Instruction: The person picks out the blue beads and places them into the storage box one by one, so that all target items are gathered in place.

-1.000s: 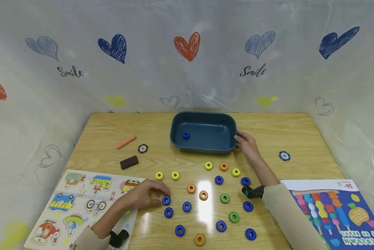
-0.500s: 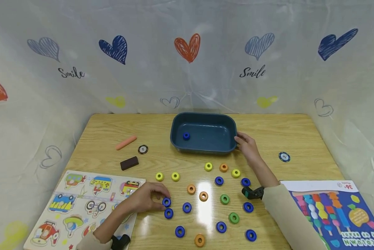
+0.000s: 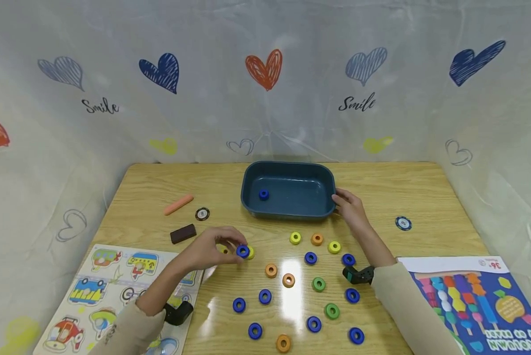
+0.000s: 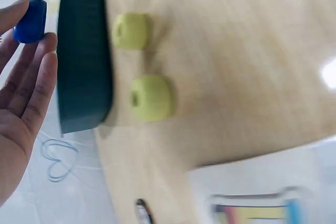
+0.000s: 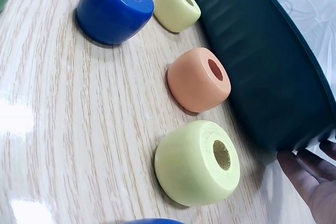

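"Blue bead [image 3: 243, 251], caught mid-air: where exactly?"

"Above the tabletop [image 3: 371, 182], in front of the tub [image 3: 287, 215] at its left end, pinched by the fingers of the left hand [image 3: 218, 249]."

"And the right hand [image 3: 353, 209]?"

"Its fingers grip the tub's right end. Another blue bead [image 3: 264, 194] sits inside the tub; loose beads [image 3: 318, 284] scatter in front of it."
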A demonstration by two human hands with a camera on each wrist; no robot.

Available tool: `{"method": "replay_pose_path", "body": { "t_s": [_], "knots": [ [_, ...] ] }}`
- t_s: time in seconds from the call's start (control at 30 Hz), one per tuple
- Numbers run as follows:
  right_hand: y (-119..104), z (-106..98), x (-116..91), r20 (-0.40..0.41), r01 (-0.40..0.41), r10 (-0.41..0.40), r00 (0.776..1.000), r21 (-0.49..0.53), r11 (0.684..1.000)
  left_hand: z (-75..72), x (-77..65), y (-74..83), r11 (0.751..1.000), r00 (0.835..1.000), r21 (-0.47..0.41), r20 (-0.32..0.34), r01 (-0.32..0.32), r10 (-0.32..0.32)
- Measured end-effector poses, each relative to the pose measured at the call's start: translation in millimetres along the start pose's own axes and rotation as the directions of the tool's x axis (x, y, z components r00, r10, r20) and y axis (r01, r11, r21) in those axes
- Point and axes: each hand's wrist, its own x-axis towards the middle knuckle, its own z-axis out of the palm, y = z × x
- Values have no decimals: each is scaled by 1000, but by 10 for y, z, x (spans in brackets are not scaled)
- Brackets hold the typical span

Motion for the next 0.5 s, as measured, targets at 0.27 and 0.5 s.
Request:
{"method": "replay_pose_path", "body": {
  "t_s": [0.27,0.5],
  "knots": [
    [-21,2,5,-9,-13,13,1000,-11,1000,-357,560,249,996,998,91,-60,24,-18],
    [-2,2,-24,-6,-29,29,1000,-2,1000,-533,1116,266,990,992,98,-83,100,-92]
  ]
}}
